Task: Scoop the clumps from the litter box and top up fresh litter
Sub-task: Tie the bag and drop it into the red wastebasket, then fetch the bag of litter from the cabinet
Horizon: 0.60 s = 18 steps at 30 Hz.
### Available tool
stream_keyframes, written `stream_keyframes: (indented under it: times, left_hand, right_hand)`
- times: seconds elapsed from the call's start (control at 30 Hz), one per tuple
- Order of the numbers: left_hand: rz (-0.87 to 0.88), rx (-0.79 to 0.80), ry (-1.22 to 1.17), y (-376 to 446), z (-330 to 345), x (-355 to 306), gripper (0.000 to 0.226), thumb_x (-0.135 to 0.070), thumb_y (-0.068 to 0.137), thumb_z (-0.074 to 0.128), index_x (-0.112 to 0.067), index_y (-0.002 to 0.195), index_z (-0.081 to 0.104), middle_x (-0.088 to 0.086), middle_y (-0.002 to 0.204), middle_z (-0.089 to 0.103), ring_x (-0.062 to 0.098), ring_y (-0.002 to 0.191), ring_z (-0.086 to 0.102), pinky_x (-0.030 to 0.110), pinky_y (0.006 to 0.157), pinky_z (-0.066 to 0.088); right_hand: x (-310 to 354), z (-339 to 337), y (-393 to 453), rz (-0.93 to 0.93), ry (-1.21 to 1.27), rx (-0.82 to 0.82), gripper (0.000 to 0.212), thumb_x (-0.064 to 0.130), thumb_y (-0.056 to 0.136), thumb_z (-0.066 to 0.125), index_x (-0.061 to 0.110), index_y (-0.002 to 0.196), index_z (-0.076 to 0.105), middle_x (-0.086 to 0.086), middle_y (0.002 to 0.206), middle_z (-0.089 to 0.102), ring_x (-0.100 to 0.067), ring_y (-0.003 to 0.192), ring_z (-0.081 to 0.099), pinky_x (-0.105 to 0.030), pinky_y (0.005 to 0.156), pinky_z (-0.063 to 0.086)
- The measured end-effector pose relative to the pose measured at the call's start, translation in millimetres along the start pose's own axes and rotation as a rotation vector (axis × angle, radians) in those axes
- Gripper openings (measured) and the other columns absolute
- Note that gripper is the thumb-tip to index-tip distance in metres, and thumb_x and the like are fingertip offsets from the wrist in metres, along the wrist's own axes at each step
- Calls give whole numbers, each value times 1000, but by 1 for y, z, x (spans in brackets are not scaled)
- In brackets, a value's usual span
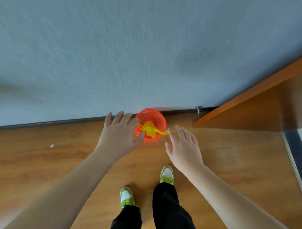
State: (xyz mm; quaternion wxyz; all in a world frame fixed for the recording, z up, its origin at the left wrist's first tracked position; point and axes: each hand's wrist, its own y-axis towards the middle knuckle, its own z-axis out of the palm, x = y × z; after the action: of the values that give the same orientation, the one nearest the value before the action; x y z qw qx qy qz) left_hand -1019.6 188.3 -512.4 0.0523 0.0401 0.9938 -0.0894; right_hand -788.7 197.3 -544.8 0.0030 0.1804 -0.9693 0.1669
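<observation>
Both hands are hanging open right now, fingers spread and nothing in either grip. The left hand (118, 134) is hovering over the near-left rim of a small orange mesh basket (160, 118), thumb close to its edge; can't tell if it's actually touching. The right hand (183, 147) is sitting just to the near-right of the basket, fingertips almost at the end of a yellow handle.

That handle belongs to what I'm guessing is the scoop (150, 129), a yellow plastic thing lying in the basket. Its long axis is running roughly left to right across the basket, tilting a bit toward the person on the right side, with the end poking out over the rim toward the right hand. Pretty blurry though, so the shape is hard to make out.

The basket is sitting on the wooden floor (43, 156), right up against the baseboard of the grey wall (142, 44), beyond both hands. No litter box showing anywhere.

What could go wrong: that basket looks light, so yanking the handle sideways could tip it or drag it along. The left hand steadying the rim would probably fix that.
</observation>
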Motion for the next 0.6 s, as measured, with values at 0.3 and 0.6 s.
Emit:
stream_keyframes:
  times: [0.3, 0.6]
  left_hand:
    - [25, 83, 68, -71, -122, -17, 87, -76, 81, 7, -28, 148, 34, -1, 152, 39, 26, 143, 29, 52, 116, 20]
    - [-2, -2, 55, -115, -206, -31, 84, -76, 85, 3, -29, 152, 22, 1, 159, 28, 27, 148, 19, 54, 119, 14]
  right_hand:
    - [22, -122, -87, 54, -18, -59, 54, 47, 100, 30, 21, 148, 30, -7, 154, 33, -23, 142, 30, -40, 117, 23]
    - [50, -204, -139, 104, -49, -168, 53, 48, 100, 27, 21, 145, 33, -2, 142, 47, -22, 132, 43, -36, 111, 32]
